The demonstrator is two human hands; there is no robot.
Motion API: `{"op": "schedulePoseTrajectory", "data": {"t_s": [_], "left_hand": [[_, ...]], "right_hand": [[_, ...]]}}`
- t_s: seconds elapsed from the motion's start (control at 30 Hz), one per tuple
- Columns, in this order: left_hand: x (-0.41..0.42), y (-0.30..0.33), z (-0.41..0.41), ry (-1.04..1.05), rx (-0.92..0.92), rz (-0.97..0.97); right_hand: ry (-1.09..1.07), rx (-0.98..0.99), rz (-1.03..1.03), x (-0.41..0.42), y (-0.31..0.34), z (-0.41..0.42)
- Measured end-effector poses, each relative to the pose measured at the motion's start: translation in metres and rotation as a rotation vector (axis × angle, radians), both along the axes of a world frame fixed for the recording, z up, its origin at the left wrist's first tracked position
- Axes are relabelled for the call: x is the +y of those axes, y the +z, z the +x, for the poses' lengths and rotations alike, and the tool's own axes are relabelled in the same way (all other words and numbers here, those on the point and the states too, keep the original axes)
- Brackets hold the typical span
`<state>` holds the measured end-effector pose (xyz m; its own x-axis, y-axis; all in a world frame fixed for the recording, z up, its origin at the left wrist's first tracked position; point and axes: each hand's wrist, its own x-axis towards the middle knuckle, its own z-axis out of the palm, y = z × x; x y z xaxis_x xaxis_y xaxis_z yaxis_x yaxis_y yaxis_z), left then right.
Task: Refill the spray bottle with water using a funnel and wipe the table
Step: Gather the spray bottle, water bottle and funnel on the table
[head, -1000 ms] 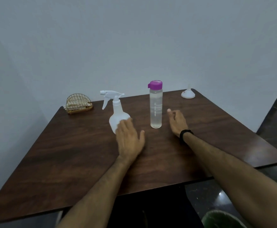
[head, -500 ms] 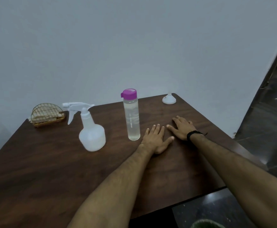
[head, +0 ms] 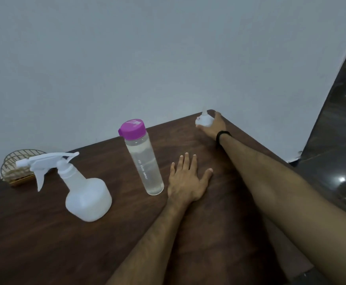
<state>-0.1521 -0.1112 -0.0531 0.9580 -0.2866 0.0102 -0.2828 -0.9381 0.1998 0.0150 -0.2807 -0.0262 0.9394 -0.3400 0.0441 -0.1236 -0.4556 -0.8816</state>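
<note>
A white spray bottle (head: pixel 85 194) with its trigger head on stands at the left of the dark wooden table (head: pixel 44 239). Right of it stands a clear water bottle (head: pixel 145 167) with a purple cap. My left hand (head: pixel 186 179) lies flat on the table just right of the water bottle, fingers spread, holding nothing. My right hand (head: pixel 214 126) is stretched to the far right corner, its fingers wrapped around the white funnel (head: pixel 204 120), which sits spout up at the table's surface.
A gold wire holder (head: pixel 18 169) with something pale inside sits at the far left behind the spray head. A pale wall runs along the table's far edge. Dark glossy floor lies beyond the right edge.
My right hand has reached from the table's middle to the far right corner and closed on the funnel. My left hand stayed flat beside the water bottle. The view has shifted closer and rightward.
</note>
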Motion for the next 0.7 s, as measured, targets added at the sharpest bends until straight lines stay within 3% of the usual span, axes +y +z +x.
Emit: {"op": "schedulePoseTrajectory", "data": {"t_s": [0.13, 0.33, 0.5, 0.7], "left_hand": [[-0.001, -0.001, 0.0, 0.008, -0.014, -0.01], [0.0, -0.001, 0.003, 0.007, 0.008, -0.007], [0.001, 0.004, 0.0, 0.005, 0.009, -0.014], [0.006, 0.012, -0.022, -0.01, 0.01, -0.027]], "right_hand": [[0.019, -0.024, 0.019, -0.004, -0.002, 0.027], [0.07, -0.067, -0.176, -0.004, -0.009, 0.022], [0.117, -0.096, -0.272, -0.001, -0.011, -0.029], [0.133, -0.105, -0.25, 0.004, -0.015, -0.11]]}}
